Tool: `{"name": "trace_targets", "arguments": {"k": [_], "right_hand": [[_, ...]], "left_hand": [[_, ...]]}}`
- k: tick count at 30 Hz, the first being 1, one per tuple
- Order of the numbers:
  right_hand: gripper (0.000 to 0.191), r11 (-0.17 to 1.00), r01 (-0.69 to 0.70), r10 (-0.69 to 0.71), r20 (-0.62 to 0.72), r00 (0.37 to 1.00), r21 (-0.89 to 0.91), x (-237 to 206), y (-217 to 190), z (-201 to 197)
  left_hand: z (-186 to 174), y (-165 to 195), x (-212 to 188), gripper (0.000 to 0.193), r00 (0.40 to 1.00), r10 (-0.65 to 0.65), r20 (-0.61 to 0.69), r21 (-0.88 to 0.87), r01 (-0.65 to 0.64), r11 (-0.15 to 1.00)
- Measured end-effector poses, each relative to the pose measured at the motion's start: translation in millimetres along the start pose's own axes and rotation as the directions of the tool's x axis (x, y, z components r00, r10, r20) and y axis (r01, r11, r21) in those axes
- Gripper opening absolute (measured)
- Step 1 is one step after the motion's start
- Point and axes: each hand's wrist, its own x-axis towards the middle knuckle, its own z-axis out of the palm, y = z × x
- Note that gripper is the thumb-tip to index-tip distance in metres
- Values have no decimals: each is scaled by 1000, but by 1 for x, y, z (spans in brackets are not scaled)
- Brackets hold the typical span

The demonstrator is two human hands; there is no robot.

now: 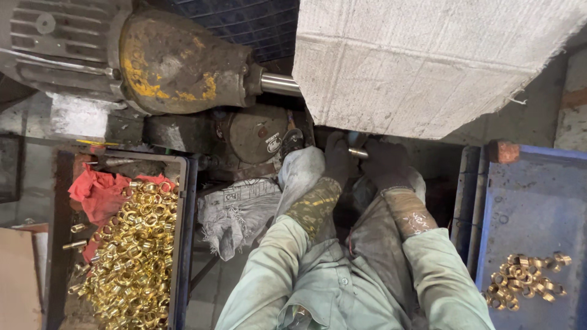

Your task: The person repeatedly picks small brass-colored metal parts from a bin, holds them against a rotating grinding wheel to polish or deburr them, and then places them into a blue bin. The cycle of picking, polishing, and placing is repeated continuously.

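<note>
Dim, sharp view; deep central shadows

It was a metalworking workshop, grimy and crowded. A heavy grey motor (55,43) with a rusty, yellow-flecked housing (177,61) drove a steel shaft (280,84). Dark crates held brass rings: a heaped one (131,244) on the left, a small pile (526,280) in the blue tray (532,201) on the right.

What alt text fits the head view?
Two gloved hands, left and right, hold a small metal piece under a cloth-covered machine. A tray of brass rings sits left, fewer rings right.
</note>
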Motion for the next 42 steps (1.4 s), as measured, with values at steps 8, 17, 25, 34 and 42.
{"name": "trace_targets", "arguments": {"k": [8,17,25,34,42], "right_hand": [[26,998,66,-68,-62,996,-23,2,10,16],[24,997,69,-71,-78,994,-25,3,11,18],[23,996,91,-90,-114,989,5,4,14,21],[25,998,66,-67,-88,994,-22,6,11,18],[24,998,55,-56,-61,997,-27,6,9,13]], "left_hand": [[9,-4,0,49,998,26,51,74,-29,997],[10,-5,2,60,996,-37,81,83,30,996],[17,-8,1,55,1000,-29,1,61,28,998],[17,-6,3,54,998,-51,27,78,49,996],[22,-5,4,52,986,-157,49,52,154,987]]}}
